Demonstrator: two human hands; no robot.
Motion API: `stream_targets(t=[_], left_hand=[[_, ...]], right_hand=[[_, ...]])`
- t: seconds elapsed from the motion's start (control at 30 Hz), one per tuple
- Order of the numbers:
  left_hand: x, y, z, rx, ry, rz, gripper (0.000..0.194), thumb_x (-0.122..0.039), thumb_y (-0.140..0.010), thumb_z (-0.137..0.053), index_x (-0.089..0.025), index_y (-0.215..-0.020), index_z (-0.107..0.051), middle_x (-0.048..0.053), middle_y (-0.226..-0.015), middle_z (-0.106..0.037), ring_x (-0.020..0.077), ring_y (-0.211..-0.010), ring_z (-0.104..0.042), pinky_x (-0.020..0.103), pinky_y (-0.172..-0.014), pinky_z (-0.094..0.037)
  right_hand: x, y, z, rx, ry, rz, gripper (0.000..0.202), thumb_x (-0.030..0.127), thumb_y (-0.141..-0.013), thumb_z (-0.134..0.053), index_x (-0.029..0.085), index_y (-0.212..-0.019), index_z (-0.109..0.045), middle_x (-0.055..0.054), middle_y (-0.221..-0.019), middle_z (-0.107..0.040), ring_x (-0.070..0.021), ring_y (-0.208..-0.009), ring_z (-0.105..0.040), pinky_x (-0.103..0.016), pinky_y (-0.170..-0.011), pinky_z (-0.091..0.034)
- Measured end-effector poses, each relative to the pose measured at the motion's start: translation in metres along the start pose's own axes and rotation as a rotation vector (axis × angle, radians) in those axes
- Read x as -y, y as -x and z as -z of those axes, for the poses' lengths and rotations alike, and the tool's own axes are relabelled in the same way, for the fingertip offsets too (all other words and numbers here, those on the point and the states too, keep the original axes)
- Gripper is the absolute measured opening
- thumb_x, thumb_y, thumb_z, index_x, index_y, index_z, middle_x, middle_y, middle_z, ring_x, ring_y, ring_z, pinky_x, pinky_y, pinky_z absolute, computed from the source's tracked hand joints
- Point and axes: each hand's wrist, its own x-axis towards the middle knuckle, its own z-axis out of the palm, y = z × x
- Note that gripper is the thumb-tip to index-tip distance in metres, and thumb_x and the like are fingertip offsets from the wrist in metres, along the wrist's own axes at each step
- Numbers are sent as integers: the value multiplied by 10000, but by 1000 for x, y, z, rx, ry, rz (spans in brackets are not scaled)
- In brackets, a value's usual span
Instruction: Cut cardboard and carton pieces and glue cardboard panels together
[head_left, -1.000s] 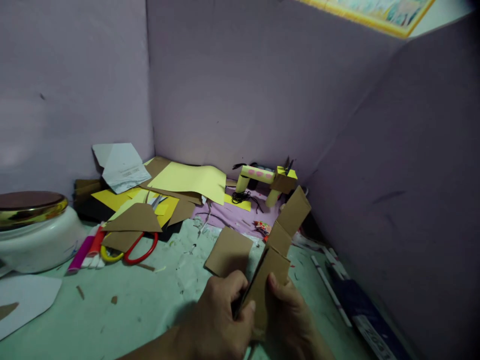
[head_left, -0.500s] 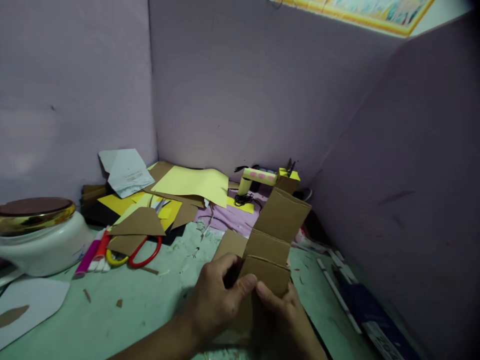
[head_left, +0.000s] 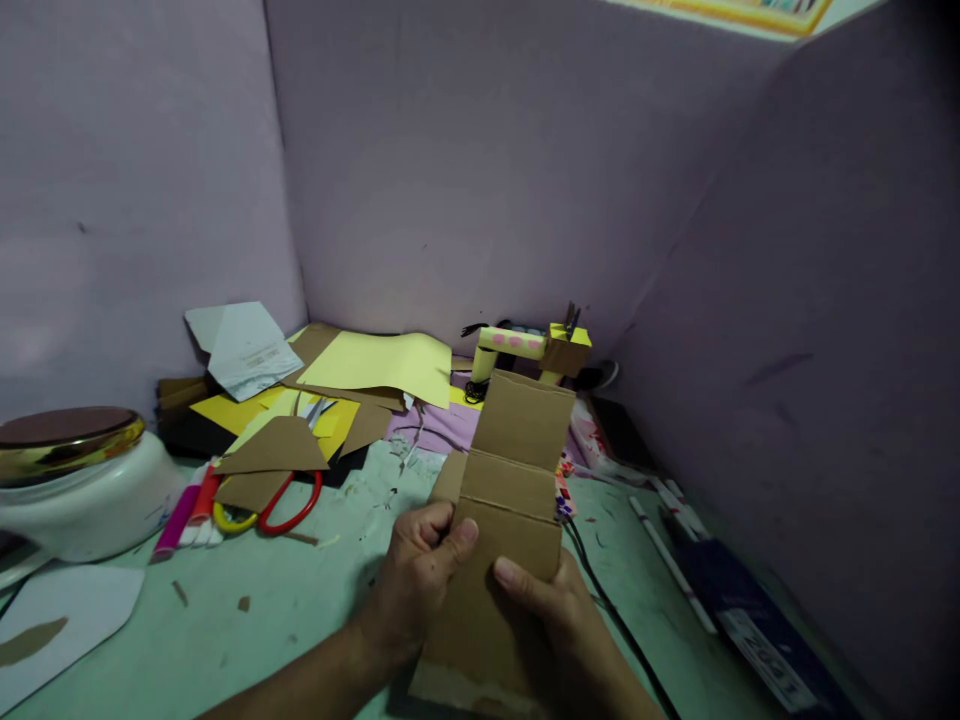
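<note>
A long piece of brown cardboard with crosswise creases is held tilted over the green table. My left hand grips its left edge, thumb on the front face and fingers curled behind. On the right side my right hand holds it too, its thumb lying flat across the front. Two creases cross the strip above my thumbs, and the upper panel leans away toward the wall. Another cardboard flap shows behind it, to the left.
Red-handled scissors lie under cardboard scraps at the left, beside markers and a white pot. Yellow paper and a yellow-and-brown paper figure are at the back. A dark blue packet lies right; a black cable runs nearby.
The cardboard has shifted left and its lower panel now shows fully, in line with the creased part. My hands have moved apart, toward its two edges. The view has shifted slightly.
</note>
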Motion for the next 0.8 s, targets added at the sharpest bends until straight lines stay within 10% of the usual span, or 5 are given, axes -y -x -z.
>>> stream_targets(t=[0.8], left_hand=[[-1, -14, 5, 54, 74, 330, 412, -276, -579, -817, -106, -915, -647, 85, -680, -730, 228, -511, -668, 310, -477, -542]], right_hand=[[5, -9, 14, -27, 31, -65, 421, 416, -565, -803, 98, -818, -697, -60, -679, -687, -162, -622, -624, -268, -610, -477]])
